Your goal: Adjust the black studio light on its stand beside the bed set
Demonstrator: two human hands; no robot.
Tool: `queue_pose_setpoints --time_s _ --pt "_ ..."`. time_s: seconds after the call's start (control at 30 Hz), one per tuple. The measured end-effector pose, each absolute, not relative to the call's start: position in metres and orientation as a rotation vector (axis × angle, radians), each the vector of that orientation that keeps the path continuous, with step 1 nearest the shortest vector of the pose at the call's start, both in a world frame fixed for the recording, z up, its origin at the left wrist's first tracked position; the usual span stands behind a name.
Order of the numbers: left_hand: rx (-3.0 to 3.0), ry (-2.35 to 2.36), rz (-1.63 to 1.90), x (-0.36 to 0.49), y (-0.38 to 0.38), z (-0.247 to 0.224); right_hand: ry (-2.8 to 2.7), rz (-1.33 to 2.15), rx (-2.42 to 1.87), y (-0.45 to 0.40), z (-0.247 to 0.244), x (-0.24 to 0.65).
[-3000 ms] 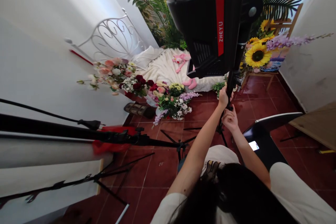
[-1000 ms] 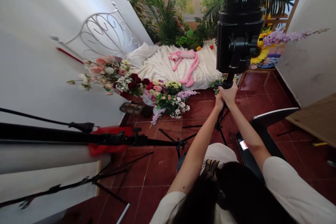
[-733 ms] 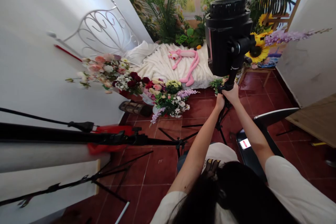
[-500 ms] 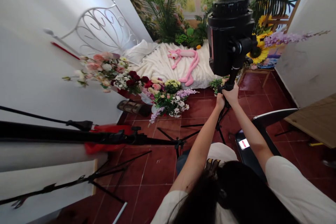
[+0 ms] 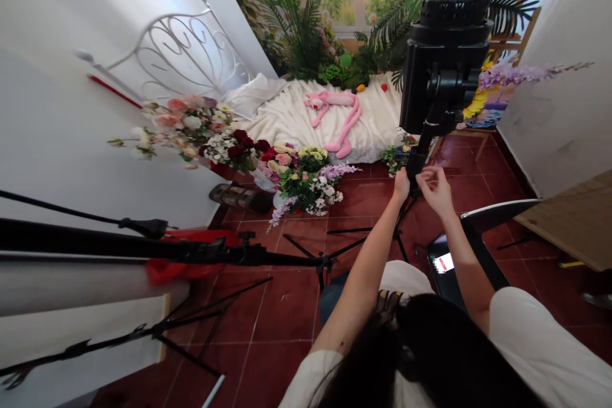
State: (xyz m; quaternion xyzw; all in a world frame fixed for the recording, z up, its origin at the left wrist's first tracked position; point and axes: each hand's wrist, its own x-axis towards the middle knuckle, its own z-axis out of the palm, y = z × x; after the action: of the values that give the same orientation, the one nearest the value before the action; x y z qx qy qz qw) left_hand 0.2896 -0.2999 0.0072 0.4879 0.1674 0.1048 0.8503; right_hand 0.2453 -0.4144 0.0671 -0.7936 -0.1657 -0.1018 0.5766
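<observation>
A black studio light (image 5: 447,73) sits on top of a light stand (image 5: 417,162), its round front end facing up. My left hand (image 5: 402,185) is closed around the stand's pole below the light. Just right of the pole is my right hand (image 5: 437,191), its fingers loosely bent and apart, fingertips close to the pole. Whether they touch it I cannot tell. The stand's lower part is partly hidden behind my forearms.
Another black stand (image 5: 268,257) crosses from the left. A chair (image 5: 482,248) with a phone (image 5: 444,262) is at right. Ahead are a bed with a white blanket (image 5: 282,108), a pink plush toy (image 5: 342,102), flower bouquets (image 5: 310,178) and palm leaves (image 5: 287,6).
The light has swung right and turned on its stand. My right hand has come off the pole and loosened its fingers. My left hand keeps its hold.
</observation>
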Motion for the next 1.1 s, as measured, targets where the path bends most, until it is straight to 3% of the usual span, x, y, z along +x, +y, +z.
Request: queue_pose_setpoints --time_s 0.2,0.37,0.63,0.73,0.9,1.1 --pt "1.061 0.232 0.133 0.279 -0.302 0.021 -0.175 -0.220 -1.935 -0.437 0.038 0.215" --pt "1.094 0.277 0.127 0.277 -0.301 0.026 -0.182 0.121 -1.863 -0.426 0.038 0.210" --pt "1.147 0.293 0.150 0.277 -0.301 0.025 0.146 0.543 -0.878 -0.394 0.042 0.194" --pt "1.130 0.304 0.148 0.276 -0.301 0.026 0.169 0.600 -0.751 -0.395 0.046 0.192" --pt "1.127 0.258 0.127 0.273 -0.300 0.030 0.181 0.589 -1.141 -0.403 0.043 0.198" --pt "1.132 0.238 0.093 0.268 -0.298 0.039 -0.129 0.027 -1.978 -0.416 0.040 0.196"
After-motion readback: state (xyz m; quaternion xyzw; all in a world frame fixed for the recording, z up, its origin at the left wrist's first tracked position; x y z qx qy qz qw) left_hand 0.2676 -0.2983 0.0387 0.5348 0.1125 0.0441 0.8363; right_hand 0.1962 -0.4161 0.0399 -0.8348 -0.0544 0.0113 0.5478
